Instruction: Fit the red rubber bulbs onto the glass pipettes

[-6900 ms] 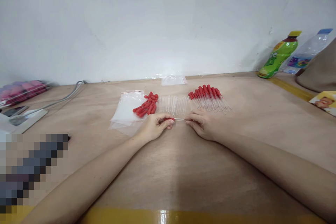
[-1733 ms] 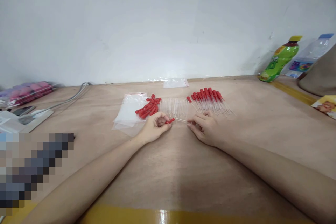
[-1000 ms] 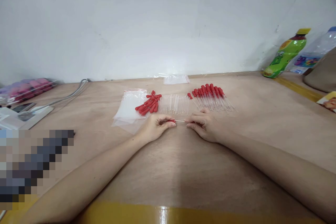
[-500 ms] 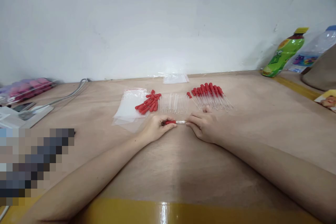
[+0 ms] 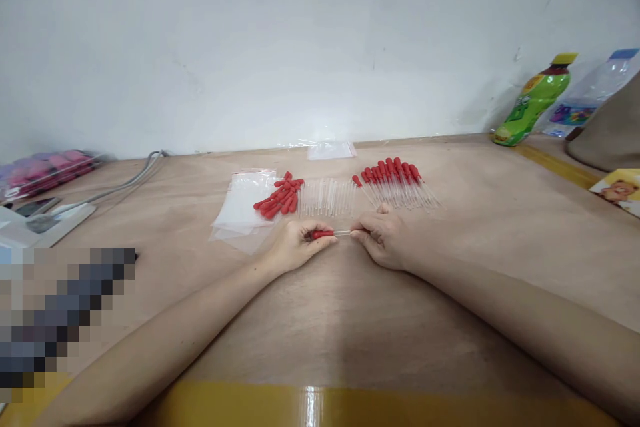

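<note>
Between finger and thumb, my left hand (image 5: 299, 245) grips a red rubber dropper bulb (image 5: 323, 234). My right hand (image 5: 381, 238) pinches a clear glass dropper tube (image 5: 342, 232), whose left end meets the bulb's mouth; its right end is hidden by my fingers. Just beyond my left hand lies a heap of loose red bulbs (image 5: 286, 195). To the heap's right, several bare glass tubes (image 5: 327, 197) rest side by side in a row. Past my right hand is a fan of droppers with red bulbs fitted (image 5: 395, 173).
Clear zip bags (image 5: 245, 197) lie left of the bulbs, and another bag (image 5: 330, 150) by the wall. At the right stand a green bottle (image 5: 535, 103) and a clear bottle (image 5: 583, 100). A cable (image 5: 127, 183) and a pack of pink items (image 5: 53, 170) are at the left.
The view has shifted slightly. Both hands stay in nearly the same place, holding the bulb and tube end to end; slightly more of the bulb shows in my left hand.
</note>
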`<state>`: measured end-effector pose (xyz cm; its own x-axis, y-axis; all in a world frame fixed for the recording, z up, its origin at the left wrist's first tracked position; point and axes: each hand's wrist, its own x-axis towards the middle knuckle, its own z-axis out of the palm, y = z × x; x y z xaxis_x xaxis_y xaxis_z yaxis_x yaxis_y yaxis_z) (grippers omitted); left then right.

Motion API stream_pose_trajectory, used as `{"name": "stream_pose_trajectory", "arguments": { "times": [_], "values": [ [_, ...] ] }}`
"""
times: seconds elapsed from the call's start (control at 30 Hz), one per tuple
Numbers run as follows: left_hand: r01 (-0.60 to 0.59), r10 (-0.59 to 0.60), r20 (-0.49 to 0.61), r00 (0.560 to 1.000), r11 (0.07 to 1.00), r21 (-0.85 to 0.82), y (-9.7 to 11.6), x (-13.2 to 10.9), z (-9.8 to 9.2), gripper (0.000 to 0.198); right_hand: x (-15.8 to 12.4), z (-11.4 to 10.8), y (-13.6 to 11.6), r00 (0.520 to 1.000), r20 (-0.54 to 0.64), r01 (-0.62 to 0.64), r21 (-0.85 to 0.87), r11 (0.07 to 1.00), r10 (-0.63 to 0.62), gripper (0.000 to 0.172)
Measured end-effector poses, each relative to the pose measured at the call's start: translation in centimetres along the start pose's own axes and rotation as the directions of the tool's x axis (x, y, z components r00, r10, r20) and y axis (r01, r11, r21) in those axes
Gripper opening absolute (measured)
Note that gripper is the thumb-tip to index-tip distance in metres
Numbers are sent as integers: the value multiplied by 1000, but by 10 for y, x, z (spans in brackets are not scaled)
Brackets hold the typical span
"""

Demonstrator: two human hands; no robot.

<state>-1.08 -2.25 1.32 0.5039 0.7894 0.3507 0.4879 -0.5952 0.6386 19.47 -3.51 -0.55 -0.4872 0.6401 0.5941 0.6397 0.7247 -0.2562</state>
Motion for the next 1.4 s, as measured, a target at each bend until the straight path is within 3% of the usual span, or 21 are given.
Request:
{"name": "stream_pose_trajectory", "arguments": {
  "times": [0.43,0.63,0.73,0.83,0.93,1.0,1.1,1.23,1.4],
  "values": [
    [-36,31,50,998,995,92,6,0,-2,16,5,2,-7,972,194,-125,-55,991,133,31],
    [-4,1,47,999,998,59,-4,2,-2,21,10,-15,-13,950,274,-144,-45,989,150,22],
    [57,-59,49,997,998,39,-13,2,-2,30,12,-30,-9,913,326,-267,28,963,244,16],
    [77,-78,67,995,997,24,-16,3,-2,32,16,-41,9,835,385,-501,236,833,394,22],
    [61,-63,81,995,998,35,-14,4,-2,28,25,-45,35,776,240,-631,268,728,583,23],
    [54,-57,80,995,998,44,-11,5,-2,26,34,-44,50,728,75,-686,95,722,681,24],
    [47,-52,85,995,997,66,-10,5,-2,25,50,-37,62,695,-86,-718,-132,684,714,24],
    [36,-44,95,995,996,84,-12,5,-3,25,63,-25,66,680,-108,-716,-308,626,725,24],
    [23,-33,104,994,994,104,-13,5,-3,25,59,-15,69,667,-98,-696,-433,572,738,25]
  ]
}}
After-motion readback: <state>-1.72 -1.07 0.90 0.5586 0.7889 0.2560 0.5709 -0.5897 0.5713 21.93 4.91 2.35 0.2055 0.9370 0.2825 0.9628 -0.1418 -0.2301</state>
